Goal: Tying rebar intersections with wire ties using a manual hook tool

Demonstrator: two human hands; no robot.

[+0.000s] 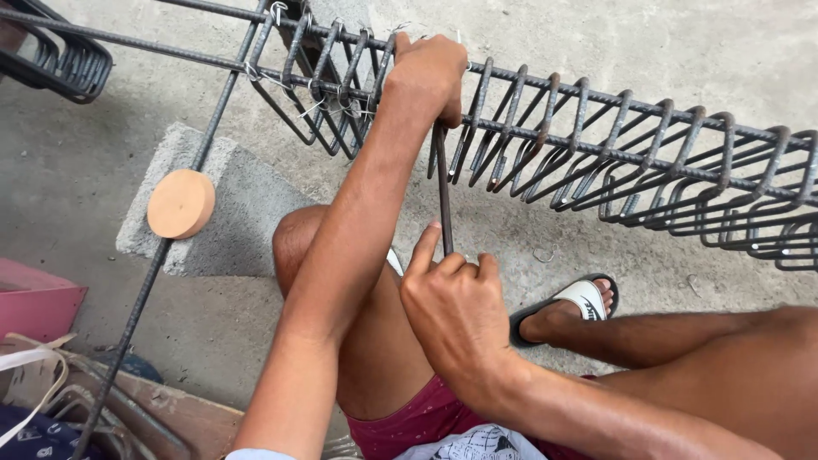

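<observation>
A long rebar cage of dark ribbed bars and several bent stirrups runs across the concrete floor from upper left to right. My left hand reaches up and closes over the cage's top bar where one stirrup hangs down. My right hand is below it, thumb and fingers pinched on that stirrup's lower end. Thin tie wire wraps the bars just left of my left hand.
A grey concrete block lies under the cage at left, with a round wooden disc beside a slanting rebar. A pink box sits at far left. My knee and sandalled foot rest below the cage.
</observation>
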